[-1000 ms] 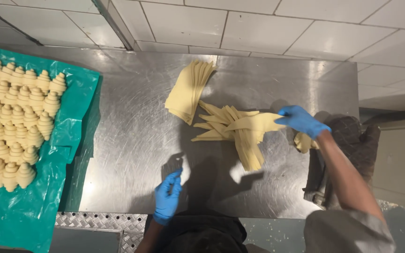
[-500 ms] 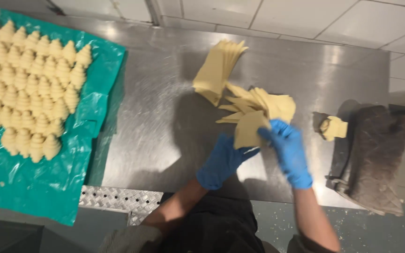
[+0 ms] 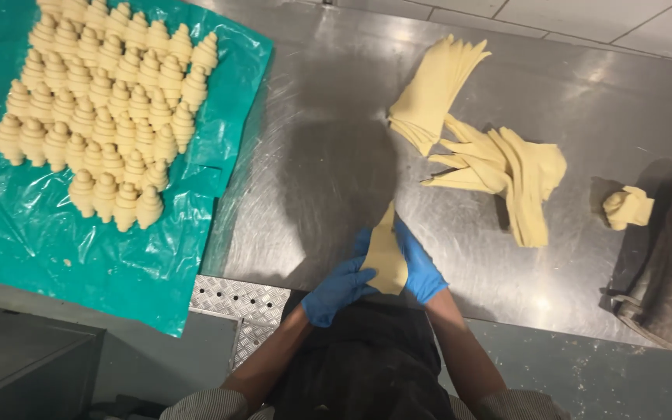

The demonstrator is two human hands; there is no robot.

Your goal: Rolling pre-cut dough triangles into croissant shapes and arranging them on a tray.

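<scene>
Presently: dough triangle [image 3: 385,255], near table [image 3: 328,163] edge, pinched between left hand [image 3: 337,289] and right hand [image 3: 420,264] fingers, lifted for stretching. Cut triangles [image 3: 499,167] far right; rolled croissants [image 3: 106,109] left on green sheet [image 3: 33,241].

Both gloved hands, left hand [image 3: 337,289] and right hand [image 3: 420,264], now sit together at the table's near edge holding one dough triangle [image 3: 385,253]; right hand no longer reaches the dough pile [image 3: 507,175].
</scene>
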